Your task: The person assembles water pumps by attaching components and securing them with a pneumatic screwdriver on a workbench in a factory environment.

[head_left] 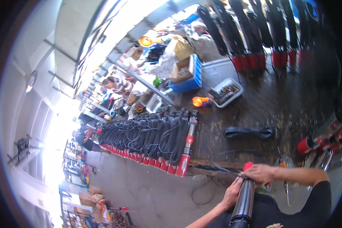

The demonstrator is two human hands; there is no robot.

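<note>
A shiny steel cylinder [245, 199], which looks like a submersible pump, stands tilted against my body at the bench's front edge. Its upper end is red [248, 166]. My left hand [232, 193] is closed around the side of the cylinder, just below that end. My right hand [260, 174] has its fingers closed over the top beside the red part; what they pinch there is hidden. A thin dark cable [215, 161] runs from near the hands and loops over the bench edge. Beyond them a tied bundle of black cable [249, 132] lies on the bench.
Red-ended pumps with black cable coils [152, 138] form a long row at left. More red-ended pumps [250, 60] stand at the back. A white tray of small metal parts [228, 93], an orange roll [200, 101] and a blue crate [188, 81] sit on the worn bench [212, 125].
</note>
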